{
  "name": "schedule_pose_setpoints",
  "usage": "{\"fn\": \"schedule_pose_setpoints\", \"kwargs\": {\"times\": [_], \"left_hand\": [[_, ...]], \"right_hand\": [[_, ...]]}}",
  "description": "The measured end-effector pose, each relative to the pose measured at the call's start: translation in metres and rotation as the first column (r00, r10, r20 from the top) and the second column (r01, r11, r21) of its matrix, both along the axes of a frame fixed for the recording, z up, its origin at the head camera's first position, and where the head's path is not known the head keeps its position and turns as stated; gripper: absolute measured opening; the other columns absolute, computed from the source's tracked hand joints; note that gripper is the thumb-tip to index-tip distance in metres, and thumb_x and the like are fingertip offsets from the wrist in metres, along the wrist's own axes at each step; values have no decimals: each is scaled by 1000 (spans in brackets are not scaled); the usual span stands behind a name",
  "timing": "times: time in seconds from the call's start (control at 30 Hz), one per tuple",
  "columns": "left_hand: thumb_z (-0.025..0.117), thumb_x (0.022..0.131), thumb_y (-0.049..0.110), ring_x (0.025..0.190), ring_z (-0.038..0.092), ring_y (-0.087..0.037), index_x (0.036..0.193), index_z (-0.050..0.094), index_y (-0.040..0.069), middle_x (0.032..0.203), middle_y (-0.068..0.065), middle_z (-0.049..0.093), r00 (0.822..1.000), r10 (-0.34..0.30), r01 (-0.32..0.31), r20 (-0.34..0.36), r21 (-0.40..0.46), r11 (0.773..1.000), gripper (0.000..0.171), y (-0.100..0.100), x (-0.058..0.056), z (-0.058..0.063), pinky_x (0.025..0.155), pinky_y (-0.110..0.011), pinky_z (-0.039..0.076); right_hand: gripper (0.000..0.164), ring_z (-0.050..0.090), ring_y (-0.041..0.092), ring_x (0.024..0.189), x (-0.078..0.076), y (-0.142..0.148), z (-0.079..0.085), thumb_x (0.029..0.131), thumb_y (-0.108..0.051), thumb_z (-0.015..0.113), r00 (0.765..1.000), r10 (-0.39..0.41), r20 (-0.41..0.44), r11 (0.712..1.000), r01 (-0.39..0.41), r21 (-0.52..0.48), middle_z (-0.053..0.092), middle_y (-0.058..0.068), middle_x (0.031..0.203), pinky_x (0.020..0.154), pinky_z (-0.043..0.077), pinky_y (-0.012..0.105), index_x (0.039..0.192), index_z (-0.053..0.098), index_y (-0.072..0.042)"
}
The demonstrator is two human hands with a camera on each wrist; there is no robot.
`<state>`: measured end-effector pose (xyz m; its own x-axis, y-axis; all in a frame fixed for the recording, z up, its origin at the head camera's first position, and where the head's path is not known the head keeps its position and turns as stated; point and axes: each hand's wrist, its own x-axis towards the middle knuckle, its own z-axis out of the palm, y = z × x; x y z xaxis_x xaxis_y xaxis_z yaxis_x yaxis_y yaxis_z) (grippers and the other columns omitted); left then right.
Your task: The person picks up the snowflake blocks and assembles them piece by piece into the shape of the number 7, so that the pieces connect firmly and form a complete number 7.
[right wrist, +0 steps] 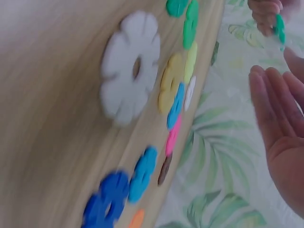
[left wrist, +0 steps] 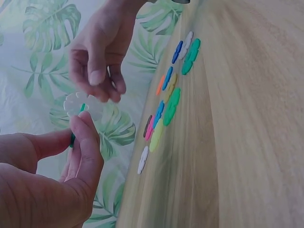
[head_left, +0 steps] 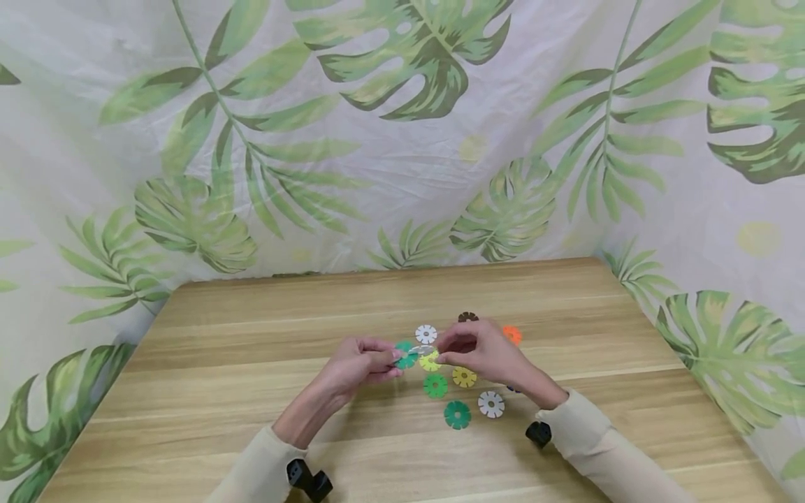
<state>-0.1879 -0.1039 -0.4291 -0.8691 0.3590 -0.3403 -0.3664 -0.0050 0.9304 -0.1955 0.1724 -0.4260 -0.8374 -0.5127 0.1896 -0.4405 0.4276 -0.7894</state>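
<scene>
My left hand pinches a green notched disc between thumb and fingers, above the table. A white notched disc stands crosswise in the green one's edge. Close by on the other side is my right hand, its fingertips near the white disc in the head view. In the right wrist view the right hand shows loosely extended fingers with nothing between them. Below the hands lie a yellow-green disc and another white disc.
More notched discs lie flat on the wooden table: a bright green one, a yellow one, a white one, a teal one, an orange one and a brown one. Leaf-printed cloth hangs behind.
</scene>
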Motion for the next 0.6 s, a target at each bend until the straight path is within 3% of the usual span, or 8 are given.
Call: {"fn": "schedule_pose_setpoints", "kwargs": {"times": [0.2,0.4,0.6], "left_hand": [[69,100,5,80,76,-11,127,60,-14,94,-8,76,1000,14,-14,1,1,1000,34,-4,0,-2,84,-24,66],[69,100,5,79,76,-10,125,61,-15,93,-8,76,1000,15,-15,0,6,1000,33,-7,-2,-2,83,-24,66],[70,100,7,80,77,-11,123,63,-13,91,-7,78,1000,11,-11,0,8,1000,31,-9,-1,-3,83,-25,67]], "right_hand": [[19,73,9,92,1,30,0,93,-26,82,998,-59,-21,992,61,107,79,-2,100,86,64,28,106,78,-12],[21,72,11,92,3,59,-6,92,-19,82,994,-101,-32,979,105,175,79,8,103,86,66,36,108,78,-6],[19,69,7,88,5,76,-14,88,-17,85,994,-96,-44,964,104,245,78,3,96,82,66,33,102,78,-7]]}}
